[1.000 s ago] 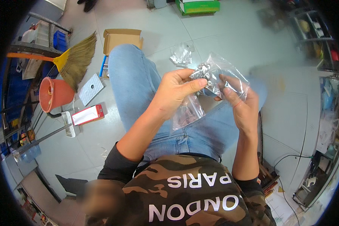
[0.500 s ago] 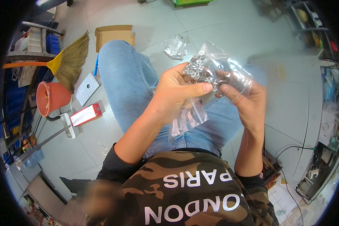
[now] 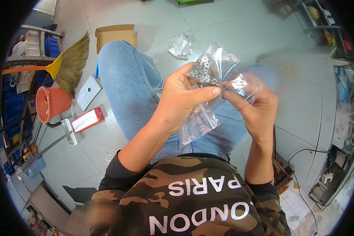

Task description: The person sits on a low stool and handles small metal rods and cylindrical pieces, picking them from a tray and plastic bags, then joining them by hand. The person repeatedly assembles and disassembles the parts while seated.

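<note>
Gripping clear bag (image 3: 219, 59) of small metal rings (image 3: 203, 70), upper frame, right of centre: left hand (image 3: 176, 96) clamps its left side, right hand (image 3: 257, 110) pinches its right. Second bag (image 3: 198, 128) below, mid-frame.

Rings (image 3: 203, 71) sit in a bag (image 3: 229, 59) between left hand (image 3: 179, 94) and right hand (image 3: 259, 108), over the lap (image 3: 229, 122); out left stands the bucket (image 3: 61, 101), broom (image 3: 70, 65) just beyond it, packets (image 3: 181, 44) on the floor (image 3: 120, 13) ahead!

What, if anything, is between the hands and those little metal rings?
The wall of a clear plastic bag: the metal rings lie inside it, and the left hand and right hand both grip it. Nothing else visible stands in between.
</note>
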`<state>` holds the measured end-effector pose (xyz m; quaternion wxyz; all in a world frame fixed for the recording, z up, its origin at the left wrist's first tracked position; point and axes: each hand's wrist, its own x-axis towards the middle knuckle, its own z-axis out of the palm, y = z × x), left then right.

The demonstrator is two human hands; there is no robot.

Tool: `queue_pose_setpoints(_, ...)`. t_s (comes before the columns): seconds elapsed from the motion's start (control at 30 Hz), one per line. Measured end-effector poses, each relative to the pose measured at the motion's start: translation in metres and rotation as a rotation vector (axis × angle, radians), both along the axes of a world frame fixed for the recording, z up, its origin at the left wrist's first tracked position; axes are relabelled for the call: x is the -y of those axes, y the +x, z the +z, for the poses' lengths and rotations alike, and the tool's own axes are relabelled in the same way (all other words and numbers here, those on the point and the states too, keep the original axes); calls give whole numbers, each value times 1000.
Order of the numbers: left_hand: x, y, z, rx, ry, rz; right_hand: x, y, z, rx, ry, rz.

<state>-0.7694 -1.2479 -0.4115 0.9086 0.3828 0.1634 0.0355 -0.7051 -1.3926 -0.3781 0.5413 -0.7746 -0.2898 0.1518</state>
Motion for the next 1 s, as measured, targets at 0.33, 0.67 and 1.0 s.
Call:
queue_pose_setpoints(0.33, -2, 3, -12, -76, -46, -82, -3, 1, -5, -560, 190, -269)
queue_pose_setpoints(0.67, -8, 13, -36, -183, 86, -259, 23, 39, 3, -203, -34, -464)
queue_pose_setpoints(1.0, -55, 21, -75, -525, 193, -67, 220, 150, -97, 76, -425, -949)
